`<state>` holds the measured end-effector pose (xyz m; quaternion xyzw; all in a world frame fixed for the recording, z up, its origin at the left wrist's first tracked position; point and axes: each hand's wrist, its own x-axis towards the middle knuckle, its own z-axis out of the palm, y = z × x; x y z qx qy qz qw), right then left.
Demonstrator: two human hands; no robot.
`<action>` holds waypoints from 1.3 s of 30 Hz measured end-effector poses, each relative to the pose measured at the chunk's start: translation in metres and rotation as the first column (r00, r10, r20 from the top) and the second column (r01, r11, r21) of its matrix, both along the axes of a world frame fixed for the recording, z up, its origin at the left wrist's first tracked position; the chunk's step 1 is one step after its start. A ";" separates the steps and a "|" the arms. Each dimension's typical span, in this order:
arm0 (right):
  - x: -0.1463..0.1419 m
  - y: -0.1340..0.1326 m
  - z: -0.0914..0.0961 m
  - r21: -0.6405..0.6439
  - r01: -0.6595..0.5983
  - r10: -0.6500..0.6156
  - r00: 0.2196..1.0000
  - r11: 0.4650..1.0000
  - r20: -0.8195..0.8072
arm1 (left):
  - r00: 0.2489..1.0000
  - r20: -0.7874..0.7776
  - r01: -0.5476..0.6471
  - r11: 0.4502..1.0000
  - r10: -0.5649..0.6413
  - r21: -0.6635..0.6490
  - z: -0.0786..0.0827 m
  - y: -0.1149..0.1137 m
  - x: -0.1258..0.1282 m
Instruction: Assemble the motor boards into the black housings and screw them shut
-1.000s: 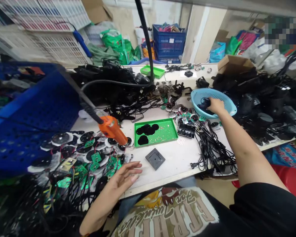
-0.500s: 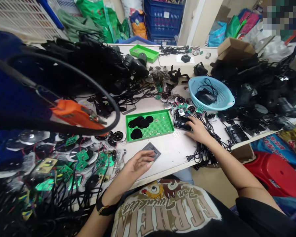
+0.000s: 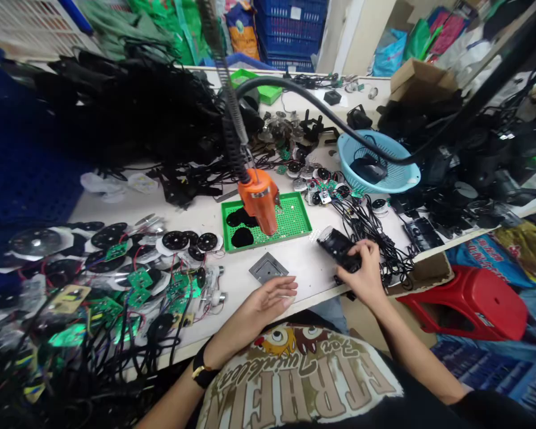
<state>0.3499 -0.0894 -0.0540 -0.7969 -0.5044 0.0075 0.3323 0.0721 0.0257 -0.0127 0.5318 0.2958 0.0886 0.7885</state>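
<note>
My right hand (image 3: 364, 269) grips a black rectangular plastic housing (image 3: 336, 243) by its near end and holds it tilted near the table's front edge. My left hand (image 3: 270, 301) is open, fingers stretched, with nothing in it. Just beyond its fingertips a grey square plate with a recessed middle (image 3: 268, 268) lies on the white table (image 3: 304, 274). Behind that stands a green perforated tray (image 3: 290, 229) with black round pads (image 3: 242, 237) and small bits in it. An orange power screwdriver (image 3: 259, 199) hangs from a coiled spring over the tray and hides part of it.
Circuit boards with wires and discs (image 3: 138, 280) crowd the left side. A blue basket (image 3: 411, 173) holding a black part stands at the back right, near tangled black cables (image 3: 375, 238). A thick black hose (image 3: 321, 107) arches across the view. A red stool (image 3: 486, 304) stands at lower right.
My right hand has taken up the black housing from beside the tray and brought it nearer. The orange screwdriver has swung right, over the tray. My left hand has moved slightly right, off the grey plate.
</note>
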 end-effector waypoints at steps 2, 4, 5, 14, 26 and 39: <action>-0.032 -0.013 0.004 0.041 -0.044 0.047 0.996 0.998 -0.070 | 0.998 0.047 -0.031 0.997 0.035 -0.075 -0.010 -0.007 0.011; -0.060 -0.018 0.004 0.106 -0.152 0.171 0.964 0.983 -0.204 | 0.992 0.082 -0.086 0.982 0.101 -0.166 -0.018 -0.014 0.021; -0.071 -0.019 0.004 0.136 -0.204 0.231 0.945 0.969 -0.232 | 0.986 0.088 -0.124 0.972 0.144 -0.200 -0.020 -0.016 0.025; -0.080 0.003 0.002 0.303 -0.627 0.696 0.627 0.718 -0.350 | 0.816 0.044 -0.575 0.817 0.577 -0.035 -0.016 -0.011 -0.018; -0.154 0.102 0.013 -0.036 -0.866 0.859 0.500 0.499 -0.107 | 0.287 0.272 -0.837 0.378 0.919 -0.396 0.007 -0.025 -0.152; -0.190 0.112 -0.003 -0.245 -0.889 0.920 0.354 0.386 0.166 | 0.112 0.399 -0.715 0.353 0.910 -0.604 -0.017 -0.023 -0.186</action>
